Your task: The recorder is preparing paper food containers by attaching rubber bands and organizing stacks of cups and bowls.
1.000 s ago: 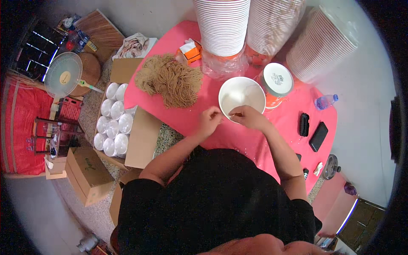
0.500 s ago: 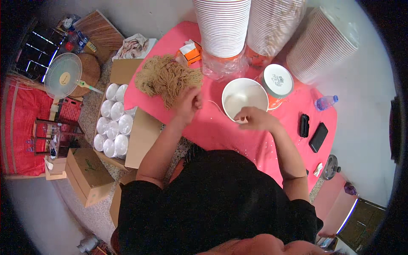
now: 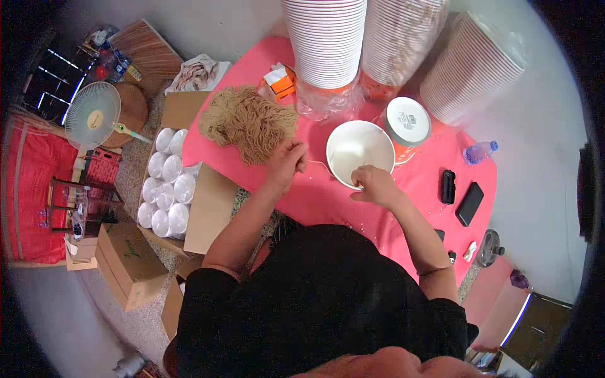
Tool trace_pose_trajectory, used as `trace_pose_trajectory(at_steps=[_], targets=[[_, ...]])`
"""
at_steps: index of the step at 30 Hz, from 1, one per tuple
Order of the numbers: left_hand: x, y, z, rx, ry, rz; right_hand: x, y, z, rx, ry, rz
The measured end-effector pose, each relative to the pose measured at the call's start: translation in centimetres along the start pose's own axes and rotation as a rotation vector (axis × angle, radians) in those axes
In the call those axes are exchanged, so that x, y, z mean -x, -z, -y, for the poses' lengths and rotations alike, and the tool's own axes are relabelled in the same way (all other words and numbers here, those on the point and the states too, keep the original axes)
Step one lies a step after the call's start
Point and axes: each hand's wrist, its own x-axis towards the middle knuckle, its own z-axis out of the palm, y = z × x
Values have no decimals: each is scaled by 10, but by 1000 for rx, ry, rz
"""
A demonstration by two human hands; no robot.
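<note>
A loose heap of tan, yarn-like strands (image 3: 247, 120) lies at the left of the pink-covered table. Beside its near right edge is my left hand (image 3: 287, 166), fingers pinched together, with a thin pale strand (image 3: 320, 163) running from them toward a white paper tub (image 3: 378, 137). The tub stands upright with its mouth facing up. My right hand (image 3: 374, 186) is closed at the tub's near rim, its fingertips over the inside edge; what they pinch is hidden.
Tall stacks of white tubs (image 3: 324, 47) in plastic stand at the back. An upturned tub (image 3: 408, 123), a water bottle (image 3: 481, 152), a black phone-like slab (image 3: 470, 204) and a black case (image 3: 448, 186) are to the right. A carton of white cups (image 3: 167, 195) and a fan (image 3: 94, 116) stand left.
My left hand has moved slightly right and its fingers are drawn together. My right hand has shifted a little and its fingertips now reach over the tub's near rim.
</note>
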Motion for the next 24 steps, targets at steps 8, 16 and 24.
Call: trace_pose_trajectory(at_steps=[8,16,24], targets=[[3,-37,-11,-325,-192,135,-26,28,29,-486,-70,-300],[-8,-45,-13,-543,-523,78,-38,29,34,-964,-205,-250],[1,-51,11,15,215,285,-36,18,22,-1245,-359,-415]])
